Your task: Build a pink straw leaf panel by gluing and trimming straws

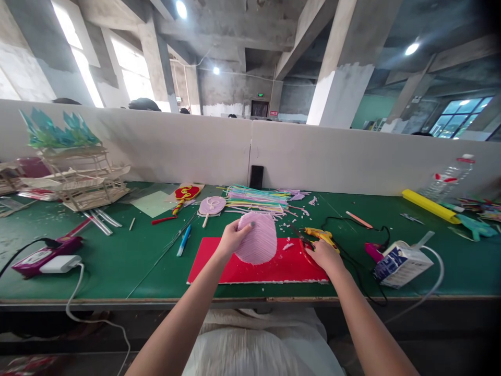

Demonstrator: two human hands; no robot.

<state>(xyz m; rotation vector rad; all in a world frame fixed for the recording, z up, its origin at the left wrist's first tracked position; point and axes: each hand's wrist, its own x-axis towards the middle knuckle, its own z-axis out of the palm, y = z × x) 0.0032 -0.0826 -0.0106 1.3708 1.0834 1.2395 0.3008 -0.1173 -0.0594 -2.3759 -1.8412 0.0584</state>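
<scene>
My left hand (234, 237) is closed on the edge of a lilac rounded disc (256, 243) with a ribbed face, thumb on the front. It is held up over a red board (213, 266). At the right end of the board, my right hand (325, 256) is closed on the red handles of a pair of scissors (306, 252); their dark blades point away from me. Just beyond that hand lies a yellow glue gun (321, 234). A small lilac scrap (288, 246) rests on the board between the disc and the scissors.
Behind the disc lies a bundle of coloured strips (258, 197), beside a lilac fan-like piece (212, 206) and a blue pen (183, 241). A stick model (84, 183) stands left. Rightward are a carton (403, 265), a yellow roll (430, 206) and a bottle (450, 177).
</scene>
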